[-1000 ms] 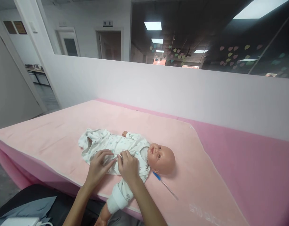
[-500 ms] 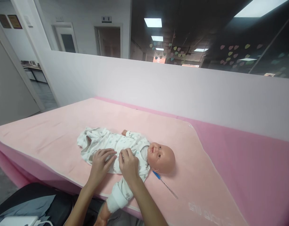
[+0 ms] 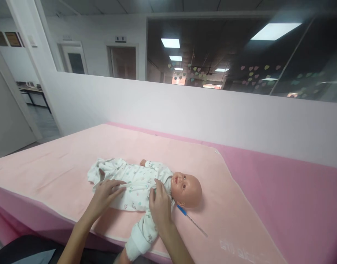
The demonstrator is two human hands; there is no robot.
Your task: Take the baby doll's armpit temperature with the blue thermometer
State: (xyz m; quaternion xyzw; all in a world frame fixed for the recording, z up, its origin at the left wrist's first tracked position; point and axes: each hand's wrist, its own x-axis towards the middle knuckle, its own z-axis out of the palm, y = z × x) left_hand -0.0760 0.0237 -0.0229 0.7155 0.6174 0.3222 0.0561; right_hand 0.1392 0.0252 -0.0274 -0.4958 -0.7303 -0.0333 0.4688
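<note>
A baby doll lies on its back, head toward the right, in a white printed romper with a line of snap buttons down its front. My left hand rests on the lower part of the romper, fingers stretched and apart, with nothing in them. Over the chest, close to the collar, is my right hand; its thumb and fingers are apart and touch the cloth. One sleeve of the romper hangs toward me over the near table edge, and the doll's other small hand shows on the far side.
A thin metal rod with a blue handle lies beside the doll's head. The table has a pale pink cover over a darker pink cloth. Behind it stands a white wall with a window above. A dark seat is at lower left.
My hands have moved apart from the middle of the romper, the left toward the legs, the right toward the collar. The camera view has tilted up slightly.
</note>
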